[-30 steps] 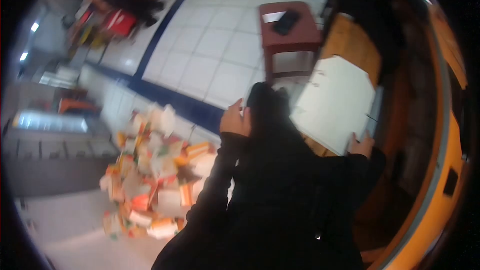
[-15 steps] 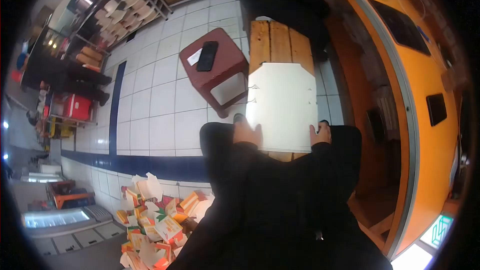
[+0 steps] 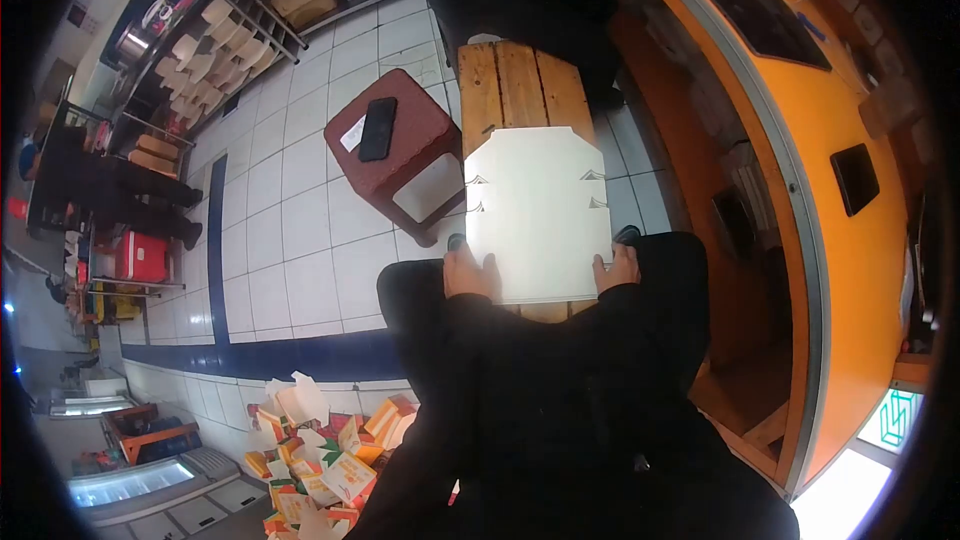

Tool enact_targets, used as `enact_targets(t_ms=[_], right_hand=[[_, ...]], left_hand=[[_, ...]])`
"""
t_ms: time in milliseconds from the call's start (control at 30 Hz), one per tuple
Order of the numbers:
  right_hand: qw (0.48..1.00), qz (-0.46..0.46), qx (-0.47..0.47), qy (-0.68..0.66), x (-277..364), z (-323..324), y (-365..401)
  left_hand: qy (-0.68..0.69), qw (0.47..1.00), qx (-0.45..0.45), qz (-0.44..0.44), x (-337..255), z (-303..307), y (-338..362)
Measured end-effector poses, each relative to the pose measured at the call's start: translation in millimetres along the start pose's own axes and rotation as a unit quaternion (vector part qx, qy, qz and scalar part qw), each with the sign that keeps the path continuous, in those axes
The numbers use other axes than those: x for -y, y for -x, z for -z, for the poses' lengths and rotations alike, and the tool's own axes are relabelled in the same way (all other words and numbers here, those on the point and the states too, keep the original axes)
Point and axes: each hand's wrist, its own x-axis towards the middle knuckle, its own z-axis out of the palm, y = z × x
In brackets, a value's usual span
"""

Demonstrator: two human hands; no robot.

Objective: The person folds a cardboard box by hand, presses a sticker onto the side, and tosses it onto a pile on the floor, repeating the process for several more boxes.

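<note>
A flat white cardboard sheet with cut upper corners and small side slits lies over the near part of a wooden bench. My left hand grips its lower left edge, thumb on top and fingers partly hidden at the side. Its lower right edge is held by my right hand in the same way.
Left of the bench, a dark red stool bears a black phone and a paper. Folded cartons are piled at lower left. An orange counter runs along the right. Two people in dark clothes stand beyond the bench and at far left.
The view has shifted, so the bench, stool and sheet appear farther left. Both hands keep their hold on the sheet, whose right-side slits now show more clearly.
</note>
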Motion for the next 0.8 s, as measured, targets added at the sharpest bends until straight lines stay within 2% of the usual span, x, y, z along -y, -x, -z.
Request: enact_targets(t_ms=[100,233,333,400,500,800], right_hand=[[1.0,-0.005,0.003,-0.001,5.6,5.7,3.5],[1.0,-0.012,0.026,0.005,8.5,8.5,4.2],[1.0,0.005,0.02,0.012,7.1,7.2,4.0],[1.0,0.004,0.023,0.006,5.8,8.3,3.5],[1.0,0.002,0.026,0.002,5.8,8.6,3.6],[0.999,0.0,0.04,0.015,9.0,10.9,3.8]], left_hand=[[0.015,0.999,-0.027,-0.037,4.6,-3.6,2.6],[0.02,0.998,-0.049,-0.044,9.6,-8.6,4.1],[0.031,0.998,-0.043,-0.034,6.8,-6.3,3.9],[0.012,1.0,0.006,-0.001,3.1,-3.8,3.0],[0.018,1.0,0.017,-0.004,0.6,0.6,1.3],[0.039,0.999,-0.023,-0.028,8.1,-5.1,2.8]])
